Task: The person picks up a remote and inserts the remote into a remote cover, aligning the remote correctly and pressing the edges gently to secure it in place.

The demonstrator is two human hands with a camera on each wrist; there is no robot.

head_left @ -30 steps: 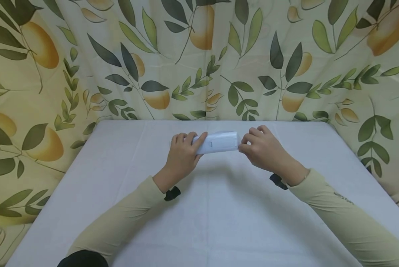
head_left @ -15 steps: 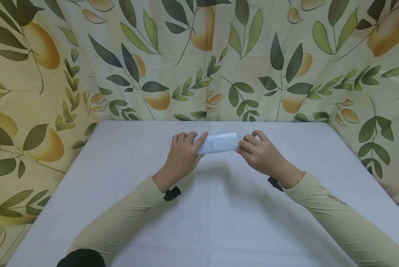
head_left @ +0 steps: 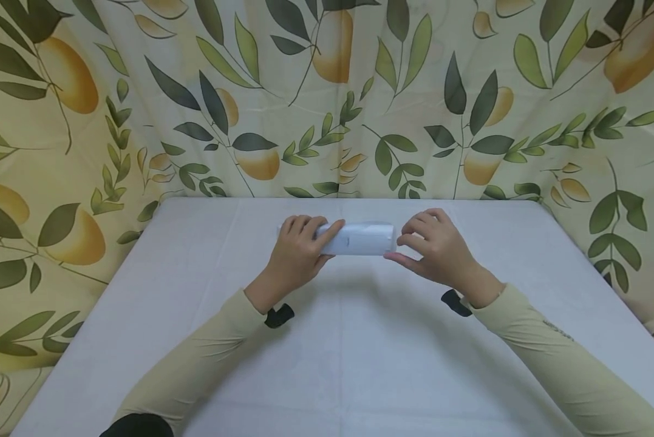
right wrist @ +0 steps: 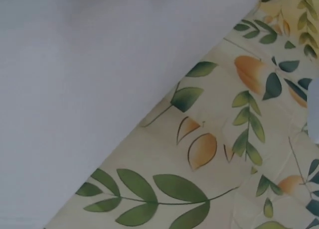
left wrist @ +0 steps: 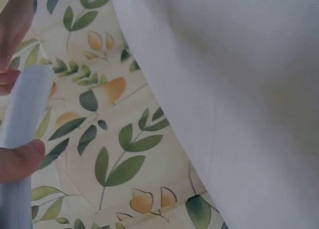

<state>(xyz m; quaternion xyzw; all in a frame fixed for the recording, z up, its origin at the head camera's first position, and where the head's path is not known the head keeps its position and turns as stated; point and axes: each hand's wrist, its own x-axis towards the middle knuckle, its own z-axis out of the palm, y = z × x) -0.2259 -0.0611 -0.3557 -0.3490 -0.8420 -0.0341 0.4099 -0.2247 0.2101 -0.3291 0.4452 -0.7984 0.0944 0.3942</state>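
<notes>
In the head view, a glossy white oblong object (head_left: 366,239) with a small mark on its side is held level above the far part of the table. My left hand (head_left: 299,254) grips its left end, with the thumb across the near side. That end is hidden behind the fingers. My right hand (head_left: 442,254) is at the other end, thumb at the lower corner and bent fingers spread beside the end face. The left wrist view shows the white object (left wrist: 31,104) with a rounded end. Only its edge (right wrist: 314,112) enters the right wrist view.
A white cloth covers the table (head_left: 337,358), whose far edge lies just beyond the hands. Behind it hangs a curtain (head_left: 316,121) printed with leaves and fruit. Dark straps (head_left: 280,315) sit at both wrists.
My right hand's fingers, bunched at the white object's end before, have spread apart, with the thumb now at the lower corner. The object has shifted slightly right and levelled; the left hand keeps its grip.
</notes>
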